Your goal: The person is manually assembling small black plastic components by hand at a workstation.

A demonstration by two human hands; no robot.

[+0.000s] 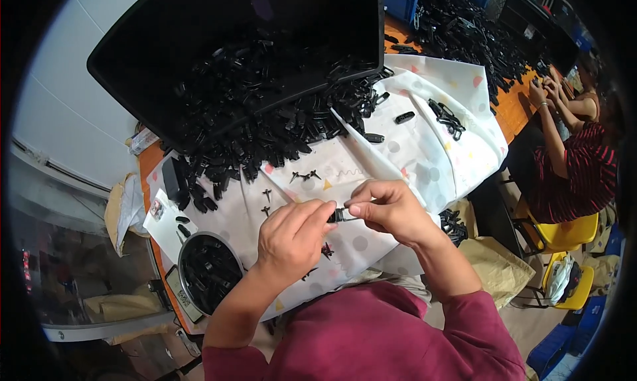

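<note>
My left hand (292, 234) and my right hand (390, 212) meet over the cloth-covered table. Between their fingertips is a small black plastic part (341, 215); fingers cover much of it, so its exact kind is unclear. Both hands are closed in a pinch, the left on the part's left end, the right at its right end. Close by on the cloth lie small dark branched pieces (267, 194), some beyond my left hand and some between my forearms. Beyond my hands, a heap of black plastic parts (279, 139) spills from a large tilted black tub (232, 9).
A round container (237, 252) of black parts stands left of my left forearm, beside a white sheet (159, 225). Loose black parts (448, 119) lie on the white patterned cloth (398, 155). At right, another person (574, 155) sits near another black heap (464, 39) and yellow chairs (570, 235).
</note>
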